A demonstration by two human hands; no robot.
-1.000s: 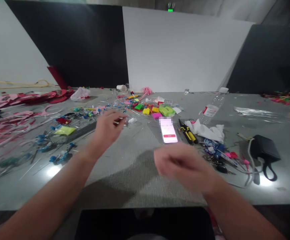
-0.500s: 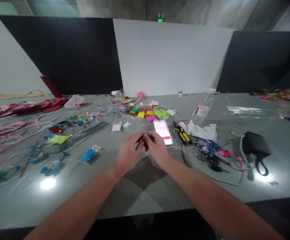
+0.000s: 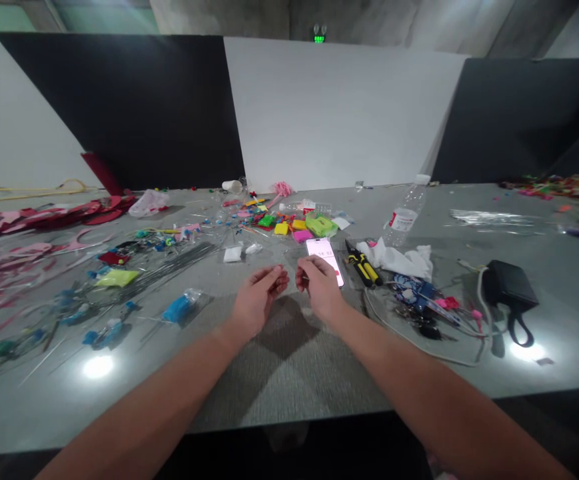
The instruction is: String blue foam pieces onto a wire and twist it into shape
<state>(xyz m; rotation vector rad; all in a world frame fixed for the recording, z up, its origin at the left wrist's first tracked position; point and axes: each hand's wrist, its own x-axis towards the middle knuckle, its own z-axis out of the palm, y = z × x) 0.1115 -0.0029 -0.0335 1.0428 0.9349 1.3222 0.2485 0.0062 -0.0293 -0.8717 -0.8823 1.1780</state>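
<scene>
Both my hands hover over the middle of the grey table (image 3: 289, 373), a short gap between them. My left hand (image 3: 258, 295) has its fingers curled into a pinch, and so does my right hand (image 3: 320, 283). Whatever they hold is too thin or small to see. Just beyond my right hand lies a phone (image 3: 328, 252) with a lit white screen. Yellow-handled pliers (image 3: 364, 265) lie to its right. A small blue packet (image 3: 179, 308) lies left of my left hand.
Bright small blocks and beads (image 3: 294, 223) lie scattered behind the phone. Thin metal wires (image 3: 169, 263) and pink strips (image 3: 29, 220) cover the left side. To the right are a white cloth (image 3: 402, 260), a plastic bottle (image 3: 403, 217) and a black pouch (image 3: 512, 290) with a cord.
My left hand came back from the clutter at the left and met my right hand at the centre. Since then the two pinched hands have drawn slightly apart.
</scene>
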